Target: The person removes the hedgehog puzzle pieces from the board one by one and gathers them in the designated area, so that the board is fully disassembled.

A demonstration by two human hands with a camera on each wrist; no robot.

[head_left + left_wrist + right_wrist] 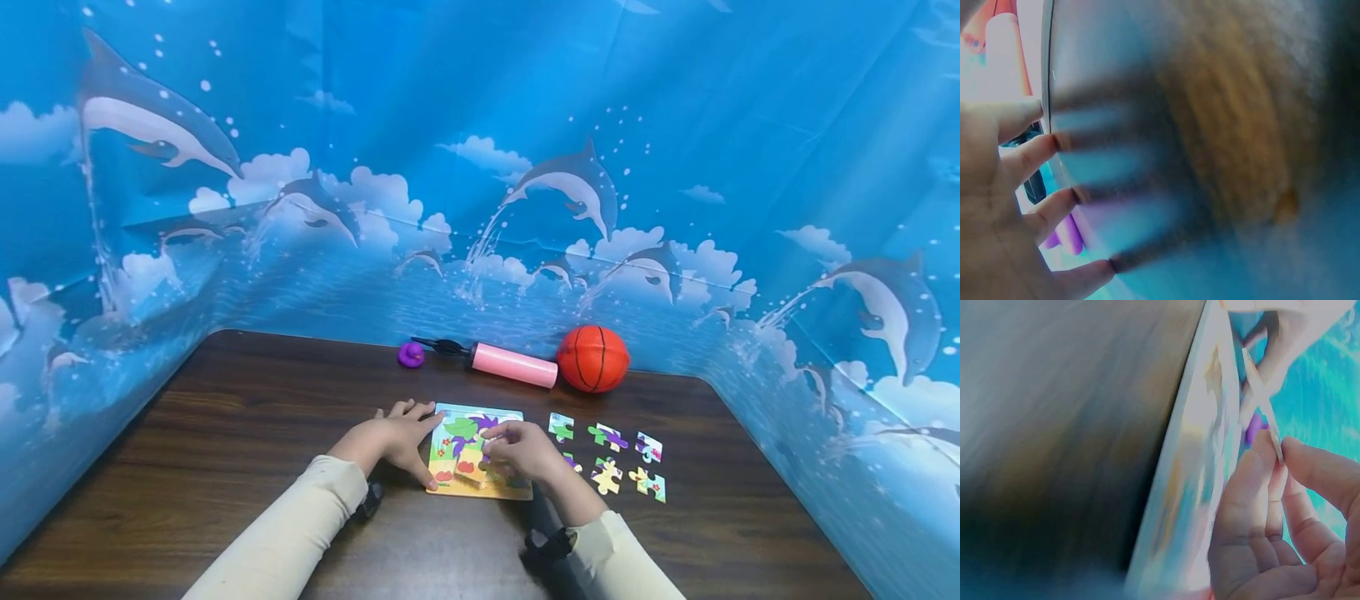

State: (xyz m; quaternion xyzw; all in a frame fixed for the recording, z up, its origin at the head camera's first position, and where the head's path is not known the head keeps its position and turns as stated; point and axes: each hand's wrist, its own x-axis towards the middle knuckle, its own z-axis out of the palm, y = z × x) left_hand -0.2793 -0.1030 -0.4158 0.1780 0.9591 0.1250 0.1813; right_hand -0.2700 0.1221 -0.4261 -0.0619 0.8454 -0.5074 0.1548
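Observation:
A square puzzle board (491, 492) with a bright picture lies on the dark table. My left hand (393, 437) is at its left side, fingers spread, with fingertips at the board's edge. In the left wrist view the fingers (1041, 215) are straight and apart. My right hand (525, 454) is over the board's right part. Between thumb and fingers it pinches a puzzle piece (1261, 403), seen nearly edge-on and tilted above the board in the right wrist view. From the head this piece (470, 468) looks yellow with red. The hand covers part of the board.
Several loose puzzle pieces (607, 475) lie right of the board. Behind are a purple ring-shaped thing (411, 355), a pink hand pump (514, 365) with a black end and a red ball (593, 359). A dolphin-print curtain (480, 167) surrounds the table's far edge (300, 337).

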